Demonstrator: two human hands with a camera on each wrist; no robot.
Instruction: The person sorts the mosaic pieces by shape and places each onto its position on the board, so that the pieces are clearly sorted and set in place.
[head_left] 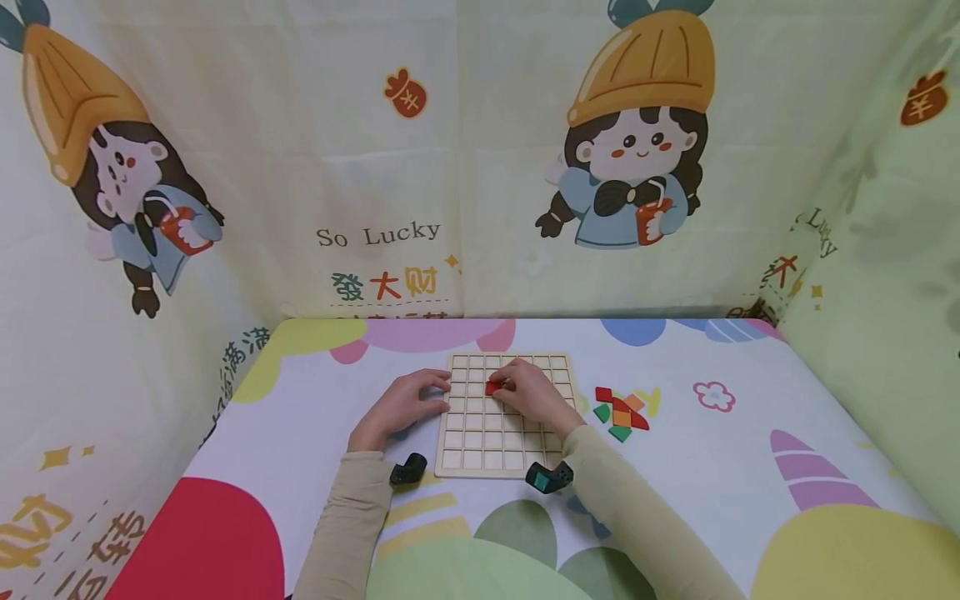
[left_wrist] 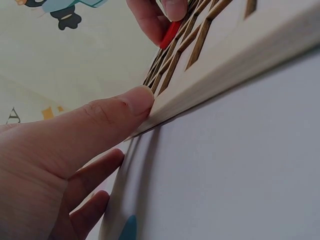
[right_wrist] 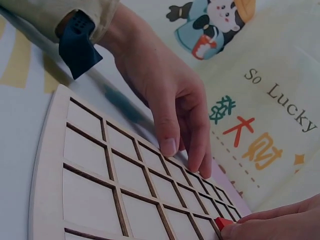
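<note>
My right hand (head_left: 531,392) reaches over the flat, pale wooden board with raised dividers forming a grid of square cells (head_left: 474,458), and its fingers pinch a small, flat, bright red piece (head_left: 491,388). That piece is over the upper part of the grid, a little left of the middle; the left-wrist view shows it tilted right at the dividers, but I cannot tell whether it sits inside a cell.

My left hand (head_left: 408,398) is at the board's left edge, grasping nothing: the fingers are loose and spread, with the thumb tip touching the wooden rim.

The board lies flat on the counter (head_left: 735,467), which is covered in a white cloth printed with coloured shapes. To the right of the board, near it, I have a loose cluster of small flat pieces: a red one at the top left (head_left: 603,393), orange ones, green ones and more red, some of them touching. Beige sleeves (head_left: 637,500) cover my forearms, and a dark device (head_left: 408,469) sits at each wrist. Behind the counter hangs a cream curtain (head_left: 495,183) printed with cartoon figures and "So Lucky".
</note>
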